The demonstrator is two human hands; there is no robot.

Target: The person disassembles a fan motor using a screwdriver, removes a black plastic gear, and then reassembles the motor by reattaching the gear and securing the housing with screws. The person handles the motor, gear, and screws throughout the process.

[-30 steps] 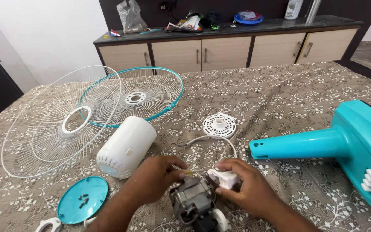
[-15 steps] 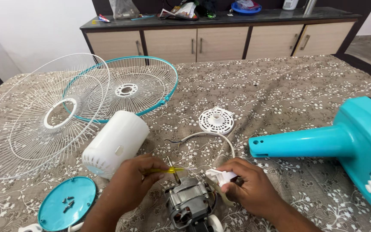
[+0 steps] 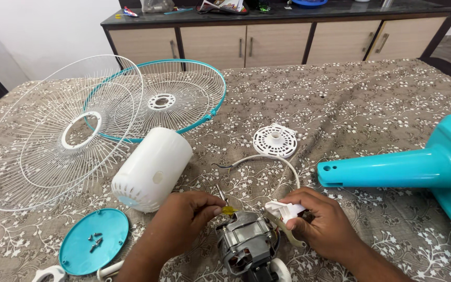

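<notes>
A grey metal fan motor [image 3: 246, 245] lies on the patterned cloth at the near edge, between my hands. My left hand [image 3: 181, 222] pinches a small screwdriver with a yellow handle [image 3: 224, 203], its shaft pointing up and away beside the motor. My right hand [image 3: 319, 222] grips a white plastic bracket [image 3: 285, 213] at the motor's right side. A white cable [image 3: 267, 159] loops from the motor toward the far side.
A white motor housing [image 3: 150, 169] lies left of the motor. Two fan grilles, white [image 3: 58, 133] and teal-rimmed [image 3: 173, 96], lie at the far left. A teal round cap [image 3: 94, 248] holds several screws. A white vented disc [image 3: 274, 140] and the teal fan stand [image 3: 408, 167] are to the right. A cabinet [image 3: 267, 44] stands behind.
The view has tilted down and closer. My left hand has lifted off the motor with the screwdriver now showing; my right hand stays on the white bracket.
</notes>
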